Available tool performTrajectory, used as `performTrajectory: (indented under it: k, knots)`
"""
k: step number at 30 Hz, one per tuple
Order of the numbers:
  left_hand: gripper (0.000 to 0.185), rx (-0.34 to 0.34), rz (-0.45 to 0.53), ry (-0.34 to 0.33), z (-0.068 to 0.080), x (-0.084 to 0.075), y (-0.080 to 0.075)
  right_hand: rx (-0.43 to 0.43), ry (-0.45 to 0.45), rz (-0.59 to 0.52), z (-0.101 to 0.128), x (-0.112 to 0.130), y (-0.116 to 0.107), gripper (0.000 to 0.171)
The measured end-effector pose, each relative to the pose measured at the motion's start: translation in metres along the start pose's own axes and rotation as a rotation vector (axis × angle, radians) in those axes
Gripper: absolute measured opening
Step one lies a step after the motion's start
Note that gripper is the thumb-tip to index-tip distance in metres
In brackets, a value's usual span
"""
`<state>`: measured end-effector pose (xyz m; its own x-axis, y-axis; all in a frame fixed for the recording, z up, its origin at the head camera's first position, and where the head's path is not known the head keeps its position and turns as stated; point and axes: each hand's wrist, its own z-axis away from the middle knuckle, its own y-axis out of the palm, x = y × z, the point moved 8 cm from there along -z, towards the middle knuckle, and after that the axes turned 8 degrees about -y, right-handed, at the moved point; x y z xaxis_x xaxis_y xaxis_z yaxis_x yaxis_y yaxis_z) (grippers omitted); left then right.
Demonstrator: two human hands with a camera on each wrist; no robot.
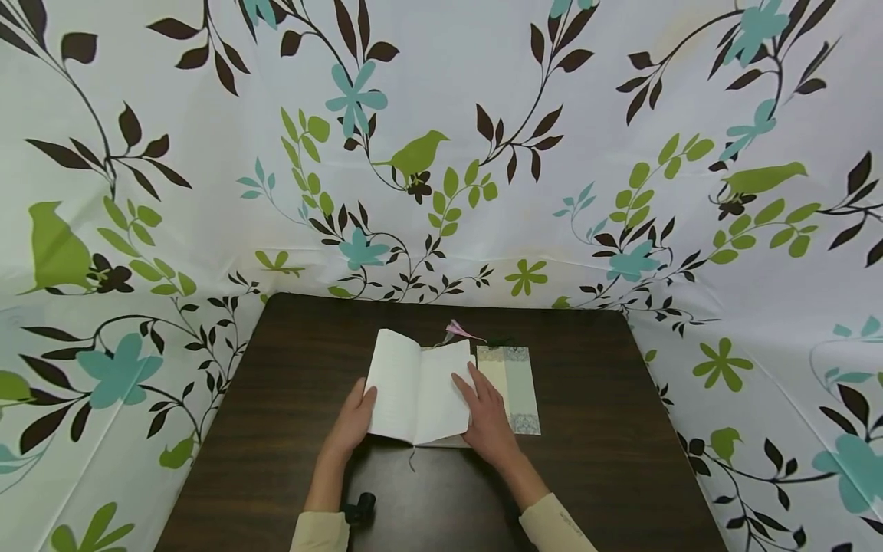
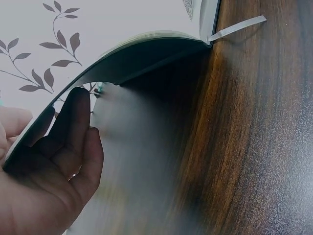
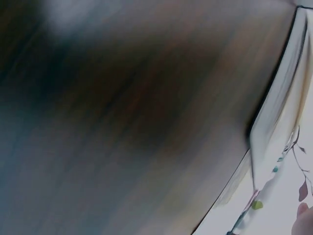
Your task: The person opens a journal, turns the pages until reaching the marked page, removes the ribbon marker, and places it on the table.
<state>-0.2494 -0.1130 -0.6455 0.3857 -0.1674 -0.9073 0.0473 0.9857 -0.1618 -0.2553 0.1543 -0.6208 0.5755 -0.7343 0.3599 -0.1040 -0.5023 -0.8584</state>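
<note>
An open book (image 1: 417, 391) with blank white pages lies at the middle of the dark wooden table (image 1: 586, 460). My left hand (image 1: 359, 410) grips its raised left half, thumb on the page edge. In the left wrist view the fingers (image 2: 73, 127) curl under the lifted cover (image 2: 146, 54). My right hand (image 1: 476, 395) presses flat on the right page with straight fingers. The right wrist view shows the book's page edge (image 3: 281, 107) above the table (image 3: 122, 122), blurred. A grey ribbon marker (image 2: 237, 27) hangs from the spine.
A pale patterned card (image 1: 517, 387) lies on the table right of the book, partly under my right hand. A pink flower-shaped item (image 1: 457, 331) sits behind the book. A small black object (image 1: 362, 506) is near my left forearm. Floral curtains (image 1: 138, 230) surround the table.
</note>
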Motion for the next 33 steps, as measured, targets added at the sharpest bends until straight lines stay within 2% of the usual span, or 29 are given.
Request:
performTrajectory:
  k: [4,7,9,11,16,18,23,27,33]
  knots:
    - [0.052,-0.001,0.010,-0.001,0.001,-0.001,0.000,-0.042,0.074,-0.122,-0.008,0.007,0.006,0.101]
    - [0.052,0.001,0.020,0.010,0.002,-0.001,0.001,-0.052,0.132,-0.221,-0.015,0.014,0.013,0.108]
    - [0.052,-0.001,0.024,0.017,0.003,-0.003,0.001,-0.043,0.154,-0.267,-0.020,0.020,0.019,0.106]
    - [0.052,-0.002,0.019,0.015,0.004,-0.004,0.001,-0.024,0.137,-0.290,-0.024,0.028,0.024,0.100]
    - [0.051,-0.013,0.011,-0.010,0.006,-0.004,0.001,0.071,0.005,-0.270,-0.029,0.052,0.036,0.075]
    - [0.050,-0.017,0.018,-0.012,0.007,-0.004,0.001,0.117,-0.021,-0.278,-0.029,0.058,0.040,0.069]
    - [0.048,-0.010,0.044,-0.009,0.006,-0.005,0.001,0.192,-0.004,-0.331,-0.027,0.065,0.047,0.063]
    - [0.048,0.009,0.072,0.012,0.005,-0.007,0.004,0.239,0.009,-0.328,-0.024,0.067,0.051,0.061]
    - [0.052,0.010,0.012,0.026,0.004,-0.007,0.006,0.285,-0.002,-0.317,-0.024,0.071,0.053,0.061]
